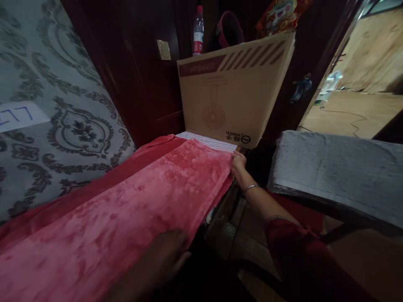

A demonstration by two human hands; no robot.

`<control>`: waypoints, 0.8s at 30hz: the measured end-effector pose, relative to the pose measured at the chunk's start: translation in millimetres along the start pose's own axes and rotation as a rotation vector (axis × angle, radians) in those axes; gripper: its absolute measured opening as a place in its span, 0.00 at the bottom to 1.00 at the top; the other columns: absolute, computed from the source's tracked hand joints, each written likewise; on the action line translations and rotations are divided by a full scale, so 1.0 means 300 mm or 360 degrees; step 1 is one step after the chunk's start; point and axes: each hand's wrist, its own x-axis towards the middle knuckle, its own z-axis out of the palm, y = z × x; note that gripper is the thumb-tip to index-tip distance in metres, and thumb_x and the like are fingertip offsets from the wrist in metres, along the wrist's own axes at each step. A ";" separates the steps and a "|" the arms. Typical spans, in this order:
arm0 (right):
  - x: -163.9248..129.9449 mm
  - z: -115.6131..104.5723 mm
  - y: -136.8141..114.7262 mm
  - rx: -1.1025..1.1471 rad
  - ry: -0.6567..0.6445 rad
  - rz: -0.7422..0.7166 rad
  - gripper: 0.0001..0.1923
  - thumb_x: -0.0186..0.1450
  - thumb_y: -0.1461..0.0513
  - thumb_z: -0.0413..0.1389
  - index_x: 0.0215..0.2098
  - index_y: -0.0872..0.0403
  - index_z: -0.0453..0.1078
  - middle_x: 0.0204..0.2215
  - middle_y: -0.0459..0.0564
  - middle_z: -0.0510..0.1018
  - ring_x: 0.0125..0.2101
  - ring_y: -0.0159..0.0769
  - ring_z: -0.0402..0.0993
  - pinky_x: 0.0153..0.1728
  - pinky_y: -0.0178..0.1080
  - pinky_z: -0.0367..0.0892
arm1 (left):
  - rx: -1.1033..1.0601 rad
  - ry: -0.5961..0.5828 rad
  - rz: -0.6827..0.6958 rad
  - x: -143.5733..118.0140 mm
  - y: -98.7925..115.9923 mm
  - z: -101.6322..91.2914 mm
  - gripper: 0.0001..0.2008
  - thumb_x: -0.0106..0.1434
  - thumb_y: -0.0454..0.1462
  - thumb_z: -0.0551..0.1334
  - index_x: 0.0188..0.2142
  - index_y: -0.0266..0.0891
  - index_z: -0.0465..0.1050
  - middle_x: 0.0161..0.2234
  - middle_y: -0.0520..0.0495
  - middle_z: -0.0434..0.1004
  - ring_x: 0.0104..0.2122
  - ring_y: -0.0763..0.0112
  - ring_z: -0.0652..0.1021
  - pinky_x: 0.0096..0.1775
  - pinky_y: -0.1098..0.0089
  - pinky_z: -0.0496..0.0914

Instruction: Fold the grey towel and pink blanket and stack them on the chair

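Observation:
A plush red blanket (132,209) lies spread along a narrow bed that runs away from me beside the wall. My right hand (238,165), with a thin bracelet at the wrist, grips the blanket's far right corner next to a striped sheet (208,141). My left hand (163,256) rests, dark and near the camera, on the blanket's near right edge with its fingers lying flat. A darker red cover (78,197) shows under the blanket along the wall side.
A large cardboard fan box (236,96) stands at the bed's far end, with a water bottle (198,31) behind it. Patterned grey wallpaper (47,105) fills the left. A grey mat (336,167) lies right, and an open doorway (355,84) beyond.

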 end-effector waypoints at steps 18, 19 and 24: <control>-0.047 -0.113 -0.006 -0.0679 -0.0192 -0.0471 0.12 0.51 0.57 0.54 0.31 0.51 0.74 0.33 0.54 0.77 0.39 0.47 0.72 0.51 0.51 0.66 | -0.0093 0.0518 -0.0782 0.826 -0.480 -0.463 0.14 0.64 0.35 0.57 0.45 0.33 0.77 0.49 0.33 0.80 0.51 0.55 0.78 0.52 0.62 0.69; -0.044 -0.126 0.006 -0.0712 -0.0230 -0.0500 0.14 0.52 0.55 0.54 0.33 0.51 0.74 0.36 0.55 0.78 0.41 0.48 0.72 0.51 0.52 0.66 | -0.0124 0.0491 -0.0784 0.893 -0.491 -0.462 0.15 0.65 0.36 0.56 0.46 0.33 0.77 0.49 0.33 0.81 0.51 0.55 0.78 0.51 0.63 0.70; -0.050 -0.199 0.052 -0.0974 -0.0387 -0.0567 0.26 0.56 0.43 0.55 0.42 0.51 0.74 0.43 0.57 0.80 0.44 0.50 0.75 0.47 0.51 0.69 | -0.0291 0.0416 -0.0797 1.175 -0.541 -0.440 0.20 0.71 0.42 0.52 0.48 0.32 0.78 0.50 0.33 0.81 0.52 0.55 0.79 0.49 0.65 0.71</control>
